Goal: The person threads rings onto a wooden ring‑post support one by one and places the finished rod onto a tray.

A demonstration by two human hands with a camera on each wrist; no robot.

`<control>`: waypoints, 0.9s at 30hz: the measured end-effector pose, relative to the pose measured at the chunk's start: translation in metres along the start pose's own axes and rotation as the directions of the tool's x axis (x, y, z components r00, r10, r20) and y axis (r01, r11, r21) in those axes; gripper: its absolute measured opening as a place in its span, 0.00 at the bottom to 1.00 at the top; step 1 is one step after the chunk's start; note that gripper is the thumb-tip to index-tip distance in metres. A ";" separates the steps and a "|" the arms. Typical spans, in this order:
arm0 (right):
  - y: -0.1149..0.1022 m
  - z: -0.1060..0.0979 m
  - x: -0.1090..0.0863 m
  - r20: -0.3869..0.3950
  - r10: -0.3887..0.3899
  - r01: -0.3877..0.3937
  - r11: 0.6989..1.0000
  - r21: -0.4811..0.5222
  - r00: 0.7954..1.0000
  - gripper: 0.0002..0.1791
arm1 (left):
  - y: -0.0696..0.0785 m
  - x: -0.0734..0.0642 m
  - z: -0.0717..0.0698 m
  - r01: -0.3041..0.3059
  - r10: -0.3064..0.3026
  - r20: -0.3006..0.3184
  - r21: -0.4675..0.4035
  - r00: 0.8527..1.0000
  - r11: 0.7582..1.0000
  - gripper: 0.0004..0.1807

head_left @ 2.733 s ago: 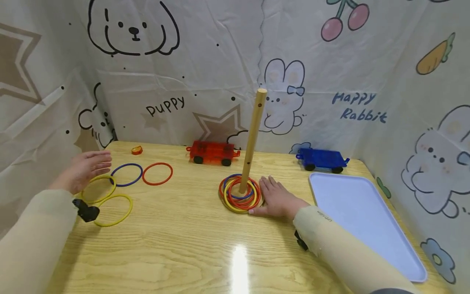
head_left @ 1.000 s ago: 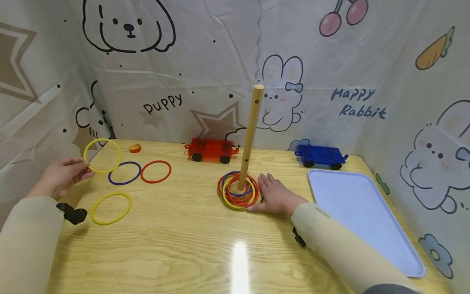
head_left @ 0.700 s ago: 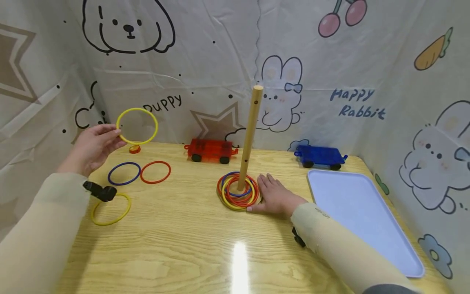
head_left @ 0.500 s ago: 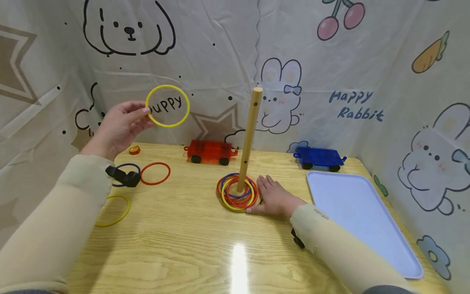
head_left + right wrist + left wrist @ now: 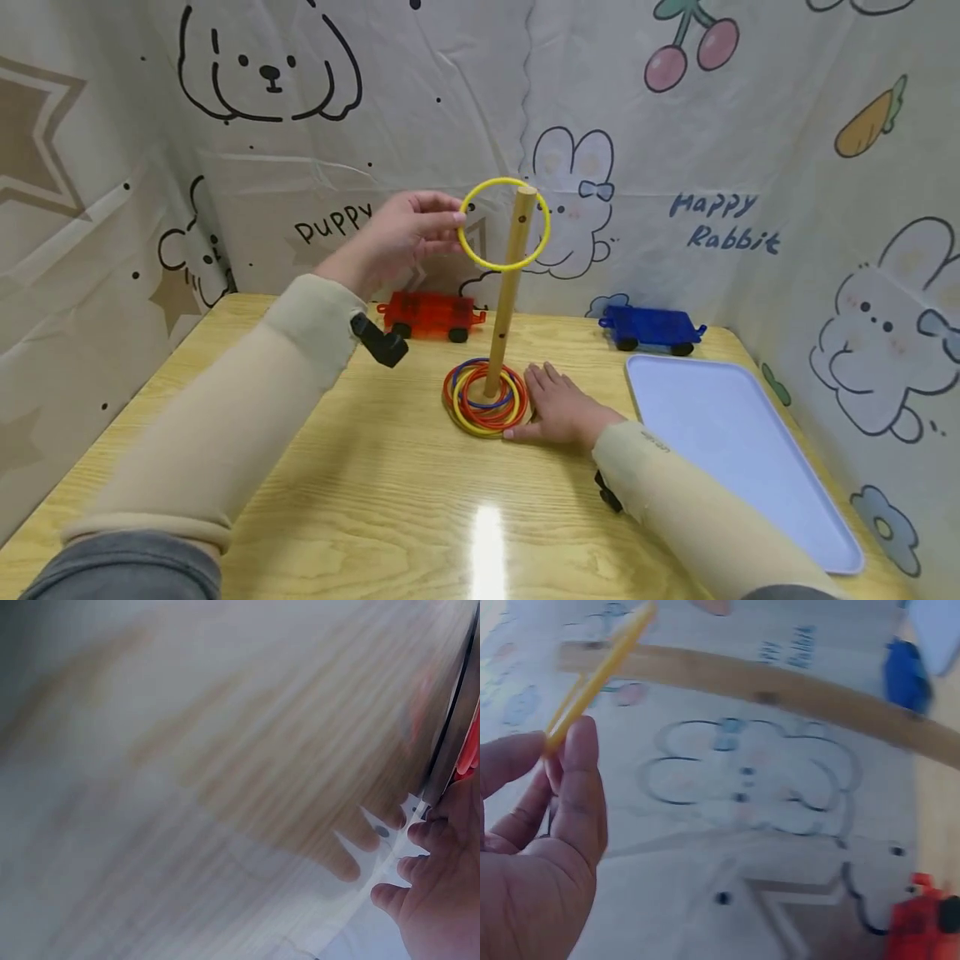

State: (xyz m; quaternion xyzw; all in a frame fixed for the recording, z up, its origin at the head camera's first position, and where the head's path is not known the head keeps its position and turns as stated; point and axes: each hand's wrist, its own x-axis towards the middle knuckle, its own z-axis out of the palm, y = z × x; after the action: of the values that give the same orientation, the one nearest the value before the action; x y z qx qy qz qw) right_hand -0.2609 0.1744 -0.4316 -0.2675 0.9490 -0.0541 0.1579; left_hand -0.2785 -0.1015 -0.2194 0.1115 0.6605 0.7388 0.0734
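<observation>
My left hand (image 5: 416, 229) pinches a thin yellow ring (image 5: 548, 233) by its left side, between thumb and fingers. The ring is raised to the upper end of an upright wooden pole (image 5: 506, 304) and overlaps it in the head view. In the left wrist view, the ring (image 5: 604, 679) shows nearly edge-on beside the pole (image 5: 705, 675). Around the foot of the pole lies a stack of red, yellow and blue rings (image 5: 459, 414). My right hand (image 5: 562, 408) rests low with extended fingers, right at the stack's right edge.
A red toy wagon (image 5: 431, 315) stands behind the pole, against the patterned cloth. Toward the back right is a blue toy wagon (image 5: 651, 327), with a pale lilac tray (image 5: 735, 442) in front of it. My left sleeve (image 5: 225, 417) crosses the table's left part.
My left hand has picked up a yellow ring from the left of the table and carried it up and right to the pole. The left arm now covers the loose rings. The right hand stays put.
</observation>
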 end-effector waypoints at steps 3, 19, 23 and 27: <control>-0.002 -0.001 0.000 0.004 0.007 -0.007 1.000 -0.013 1.000 0.65 | -0.022 0.004 0.004 0.070 -0.070 -0.001 0.058 0.998 0.996 0.05; -0.005 0.000 0.000 0.009 0.008 -0.008 1.000 -0.008 1.000 0.65 | -0.148 -0.009 -0.014 0.335 -0.351 0.028 0.236 0.936 0.912 0.16; -0.004 -0.001 0.001 0.009 0.008 -0.008 1.000 -0.009 1.000 0.65 | -0.164 -0.012 -0.015 0.366 -0.383 0.025 0.243 0.923 0.898 0.17; -0.004 0.001 0.002 0.009 0.009 -0.008 1.000 -0.008 1.000 0.65 | -0.173 -0.013 -0.015 0.380 -0.394 0.003 0.257 0.919 0.888 0.16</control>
State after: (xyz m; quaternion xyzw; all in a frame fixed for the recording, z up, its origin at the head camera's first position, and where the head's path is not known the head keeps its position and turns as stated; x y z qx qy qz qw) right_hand -0.2600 0.1704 -0.4323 -0.2643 0.9496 -0.0484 0.1614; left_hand -0.2770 -0.0994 -0.3932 0.0061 0.7555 0.6162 0.2225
